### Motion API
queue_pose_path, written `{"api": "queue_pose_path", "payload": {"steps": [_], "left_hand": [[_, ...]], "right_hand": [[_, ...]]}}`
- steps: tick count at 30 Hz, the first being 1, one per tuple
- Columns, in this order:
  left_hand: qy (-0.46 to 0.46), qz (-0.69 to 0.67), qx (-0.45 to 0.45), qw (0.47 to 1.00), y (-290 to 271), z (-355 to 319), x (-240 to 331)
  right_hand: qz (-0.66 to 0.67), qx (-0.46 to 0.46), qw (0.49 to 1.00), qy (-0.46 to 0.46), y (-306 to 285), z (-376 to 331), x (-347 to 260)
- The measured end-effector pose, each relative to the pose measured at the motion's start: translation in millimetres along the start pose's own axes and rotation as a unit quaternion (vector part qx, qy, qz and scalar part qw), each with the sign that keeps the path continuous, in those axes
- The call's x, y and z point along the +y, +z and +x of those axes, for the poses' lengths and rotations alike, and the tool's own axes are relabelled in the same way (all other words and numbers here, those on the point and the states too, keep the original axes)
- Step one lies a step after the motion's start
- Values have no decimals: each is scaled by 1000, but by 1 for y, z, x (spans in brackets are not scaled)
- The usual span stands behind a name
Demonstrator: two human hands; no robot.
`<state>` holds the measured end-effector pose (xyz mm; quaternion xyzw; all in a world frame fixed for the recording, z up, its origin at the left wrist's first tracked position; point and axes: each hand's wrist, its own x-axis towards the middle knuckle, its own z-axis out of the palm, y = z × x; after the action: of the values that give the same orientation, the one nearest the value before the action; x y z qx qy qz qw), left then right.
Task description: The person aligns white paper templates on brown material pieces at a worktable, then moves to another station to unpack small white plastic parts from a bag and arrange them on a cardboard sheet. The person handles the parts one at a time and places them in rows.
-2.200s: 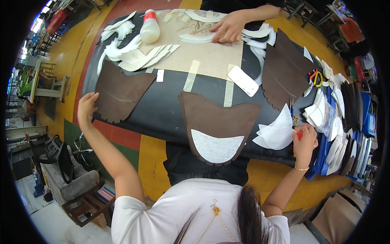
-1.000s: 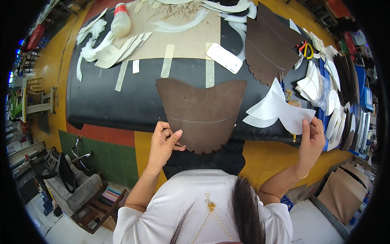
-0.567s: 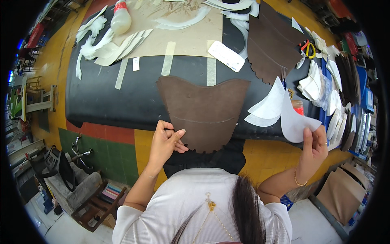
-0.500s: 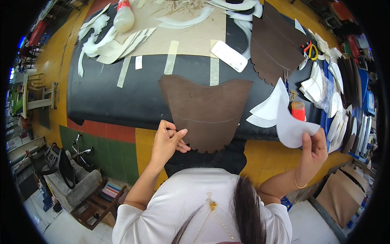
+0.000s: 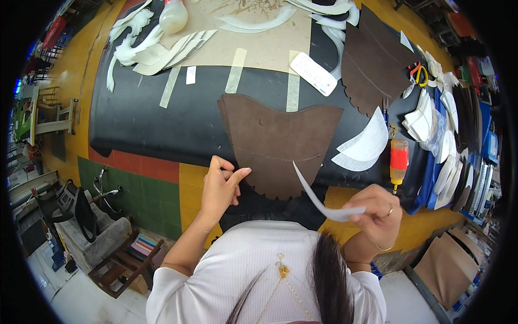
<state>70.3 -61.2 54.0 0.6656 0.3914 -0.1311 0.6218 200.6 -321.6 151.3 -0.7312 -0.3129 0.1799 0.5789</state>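
One thin white piece (image 5: 329, 214) is pinched in the right hand (image 5: 380, 213), curling toward the brown panel (image 5: 283, 135) at the bench's (image 5: 156, 135) near edge; I find it not laid flat. The left hand (image 5: 220, 186) sits narrow at the panel's left side; grip unconfirmed. Further white cut-outs (image 5: 367, 143) lie unused to the right.

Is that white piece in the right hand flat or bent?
Bent: held in the right hand, the thin white piece shows nearly edge-on as a curve, not a straight line.
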Motion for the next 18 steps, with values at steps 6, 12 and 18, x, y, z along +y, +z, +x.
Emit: {"api": "queue_pose_path", "payload": {"steps": [6,12,18], "left_hand": [[-54,-327,-191,924,3,-22,11],[-2,-256,-161,953,-10,-10,3],[15,-141,-88,986,-8,10,-2]], "right_hand": [[103,-35,994,7,26,1,14],[128,99,974,157,43,-9,47],[164,137,926,310,68,-17,81]]}}
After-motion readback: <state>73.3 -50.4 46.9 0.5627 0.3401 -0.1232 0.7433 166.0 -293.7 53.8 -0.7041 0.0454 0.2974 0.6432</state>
